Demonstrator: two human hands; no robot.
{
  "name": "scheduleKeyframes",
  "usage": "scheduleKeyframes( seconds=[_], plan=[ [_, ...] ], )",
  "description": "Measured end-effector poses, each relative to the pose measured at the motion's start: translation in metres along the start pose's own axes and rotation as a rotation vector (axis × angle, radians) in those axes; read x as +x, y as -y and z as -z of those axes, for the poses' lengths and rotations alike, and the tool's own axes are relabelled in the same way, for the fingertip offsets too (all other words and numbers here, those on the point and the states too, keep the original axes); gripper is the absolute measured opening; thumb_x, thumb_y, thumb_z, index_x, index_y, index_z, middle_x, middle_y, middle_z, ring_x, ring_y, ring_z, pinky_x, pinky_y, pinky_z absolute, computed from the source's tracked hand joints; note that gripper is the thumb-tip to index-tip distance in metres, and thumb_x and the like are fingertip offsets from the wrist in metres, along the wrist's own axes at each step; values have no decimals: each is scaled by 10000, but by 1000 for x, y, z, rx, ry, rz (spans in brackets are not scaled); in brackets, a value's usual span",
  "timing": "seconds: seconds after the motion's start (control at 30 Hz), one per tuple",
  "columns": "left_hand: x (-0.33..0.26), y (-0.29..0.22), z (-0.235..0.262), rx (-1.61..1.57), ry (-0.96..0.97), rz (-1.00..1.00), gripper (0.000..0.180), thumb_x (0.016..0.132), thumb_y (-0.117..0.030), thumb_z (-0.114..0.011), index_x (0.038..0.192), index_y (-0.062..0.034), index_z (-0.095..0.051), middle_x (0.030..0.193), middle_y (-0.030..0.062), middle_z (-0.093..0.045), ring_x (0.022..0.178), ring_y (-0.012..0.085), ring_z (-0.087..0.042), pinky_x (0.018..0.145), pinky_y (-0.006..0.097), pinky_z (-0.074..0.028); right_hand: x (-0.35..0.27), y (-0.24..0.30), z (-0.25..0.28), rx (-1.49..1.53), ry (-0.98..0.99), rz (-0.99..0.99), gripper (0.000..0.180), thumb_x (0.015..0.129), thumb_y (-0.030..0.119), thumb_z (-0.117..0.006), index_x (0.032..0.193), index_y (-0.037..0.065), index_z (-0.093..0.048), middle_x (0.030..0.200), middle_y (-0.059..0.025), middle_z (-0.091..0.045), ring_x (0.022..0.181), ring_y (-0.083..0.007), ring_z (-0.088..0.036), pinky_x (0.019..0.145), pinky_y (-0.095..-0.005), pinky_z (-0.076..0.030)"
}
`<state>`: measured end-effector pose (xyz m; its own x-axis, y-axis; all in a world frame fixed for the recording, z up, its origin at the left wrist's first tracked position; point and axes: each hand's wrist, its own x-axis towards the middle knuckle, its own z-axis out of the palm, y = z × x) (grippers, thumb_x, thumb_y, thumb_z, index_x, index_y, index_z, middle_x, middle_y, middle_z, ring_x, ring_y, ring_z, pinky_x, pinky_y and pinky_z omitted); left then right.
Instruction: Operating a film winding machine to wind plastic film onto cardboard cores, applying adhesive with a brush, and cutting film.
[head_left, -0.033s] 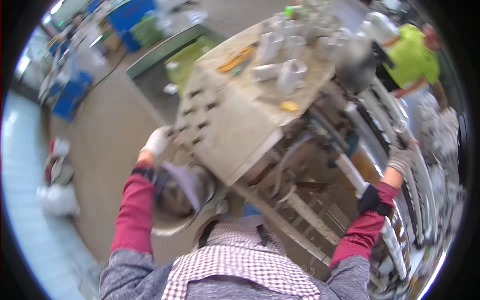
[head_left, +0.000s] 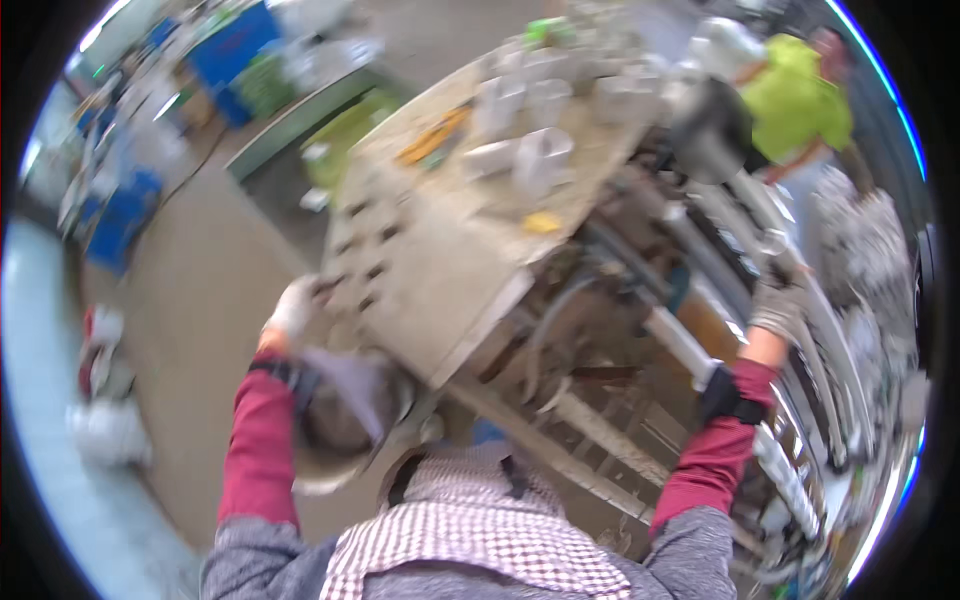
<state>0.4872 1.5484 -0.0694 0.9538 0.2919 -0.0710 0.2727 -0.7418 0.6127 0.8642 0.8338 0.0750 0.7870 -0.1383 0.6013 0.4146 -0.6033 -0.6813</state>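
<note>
Bright light, motion blur, fisheye distortion.

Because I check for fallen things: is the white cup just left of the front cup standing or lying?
Lying on its side: the white cup runs lengthwise across the view, while the front cup shows its open rim upward.

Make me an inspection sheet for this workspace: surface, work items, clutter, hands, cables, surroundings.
Surface: pale table, dark slots toward its left side.
Work items: the table's slotted side; pale rails at right.
Clutter: white cup-like pieces, orange item, yellow piece, all on the table.
Hands: gloved left hand at the slotted side, gloved right hand by the rails; grips blurred.
Cables: dark cord-like line on the floor.
Surroundings: person in yellow-green top, blue container.
</note>
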Motion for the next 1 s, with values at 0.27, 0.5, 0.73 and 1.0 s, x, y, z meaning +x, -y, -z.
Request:
scheduleKeyframes(
  seconds=[0.27, 0.5, 0.73, 1.0],
  plan=[
    [-12, 53, -43, -382, -76, 309, 139, 910, -140, -574, 837, -22, -574, 598, 33, -539, 490, 105, -487, 456, 276, -408, -34, 117, -47, 1396, -308, -610, 447, 807, 177, -721, 1161, 12, -505, 1125, -168, -584, 1051, -335, -575, 865, -557, -524],
    [14, 80, -11, -401, -310, 263, 325, 971, -368, -475, 835, -77, -524, 575, 11, -518, 445, 96, -452, 402, 251, -356, 53, 72, -110, 1531, -365, -650, 408, 834, 127, -687, 1171, 25, -482, 1070, -132, -576, 940, -304, -605, 742, -512, -576],
    [17, 52, 5, -366, -216, 566, 226, 967, -262, -497, 850, -69, -513, 554, 20, -493, 434, 118, -471, 390, 258, -380, 184, -15, -187, 1610, -448, -655, 424, 835, 97, -683, 1198, 21, -476, 1083, -118, -571, 968, -288, -578, 773, -518, -543],
    [4, 131, 18, -486, -223, 512, 211, 953, -247, -524, 855, -61, -510, 543, 36, -474, 403, 152, -484, 349, 290, -394, 221, -33, -208, 1602, -443, -551, 448, 832, 129, -697, 1190, 27, -448, 1121, -155, -551, 1034, -341, -564, 841, -620, -504]
  ],
)
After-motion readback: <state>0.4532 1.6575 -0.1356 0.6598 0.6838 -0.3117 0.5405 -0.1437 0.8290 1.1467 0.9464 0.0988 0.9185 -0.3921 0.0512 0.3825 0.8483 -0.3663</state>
